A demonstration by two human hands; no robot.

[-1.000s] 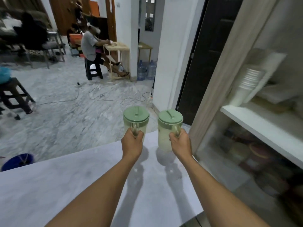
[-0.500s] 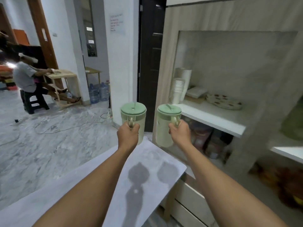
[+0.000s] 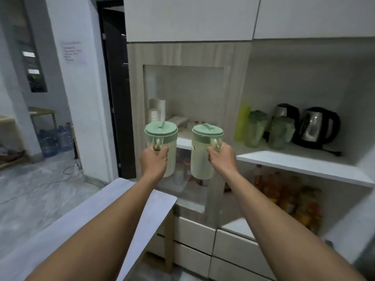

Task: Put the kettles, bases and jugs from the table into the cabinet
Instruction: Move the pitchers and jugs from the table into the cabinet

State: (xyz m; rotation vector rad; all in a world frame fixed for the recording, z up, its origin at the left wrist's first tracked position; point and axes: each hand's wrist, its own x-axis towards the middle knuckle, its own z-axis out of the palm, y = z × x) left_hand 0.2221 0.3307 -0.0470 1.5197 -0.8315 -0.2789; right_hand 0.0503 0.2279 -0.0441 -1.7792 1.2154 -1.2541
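Closest in, the white tabletop (image 3: 129,201) ends at its far right corner just short of the cabinet (image 3: 182,55), and both arms reach out past that corner. Left hand (image 3: 154,161) is clenched round the handle of the left jug (image 3: 161,148); right hand (image 3: 222,159) is clenched round the handle of the right jug (image 3: 205,153). So each grip is grasping a jug, both held upright in the air, side by side but apart, in front of the glass-fronted section.

Contents-wise: both jugs have pale green lids on, bodies are cloudy and look empty to me, though I can't really tell through the plastic.

Further back, the open shelf (image 3: 300,165) on the right already carries stuff: a yellow-green bottle (image 3: 242,122) at the left end, two green-lidded jugs (image 3: 263,128) next to it, then two black and steel kettles (image 3: 316,126) towards the back right, looks like on bases. Below that shelf there's a blurry jumble of reddish packets or jars; can't tell what.

If it were me: swing both jugs right and set them along the front edge of that shelf, since the back is taken. Put one down at a time, keep them level, handles facing out, and watch you don't knock the two jugs already there. Bare space looks biggest at the shelf's front left.
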